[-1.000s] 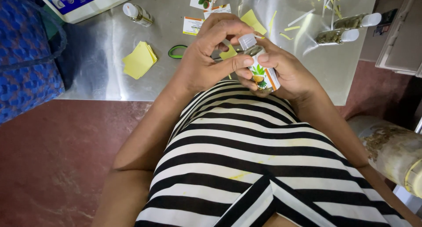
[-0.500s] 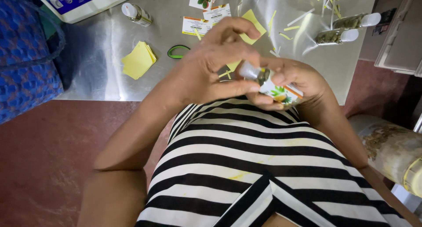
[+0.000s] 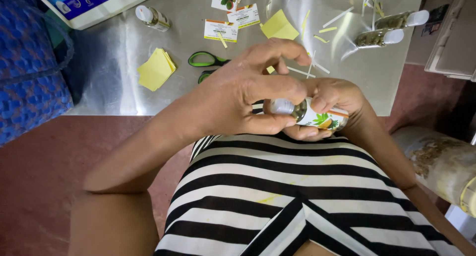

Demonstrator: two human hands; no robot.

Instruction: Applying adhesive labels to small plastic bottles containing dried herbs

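So the small bottle is lying sideways just in front of the striped shirt, held over the lap rather than resting on the table. The right hand has its grip wrapped around the labelled body, thumb pressing on top of the label. The left hand has thumb and forefinger pinched onto the white cap end, other fingers arched up and loose. Looks to me like the step in hand is working the cap, twisting it on or off, can't tell which from this angle.

Whatever comes next probably needs the right hand holding the body steady while the left turns, since the bottle is tilted and could spill if the cap is loose.

Up on the table: green-handled scissors just beyond the left hand, a stack of yellow notes, loose printed labels, paper strips, another capped bottle, and two filled bottles lying on their sides.
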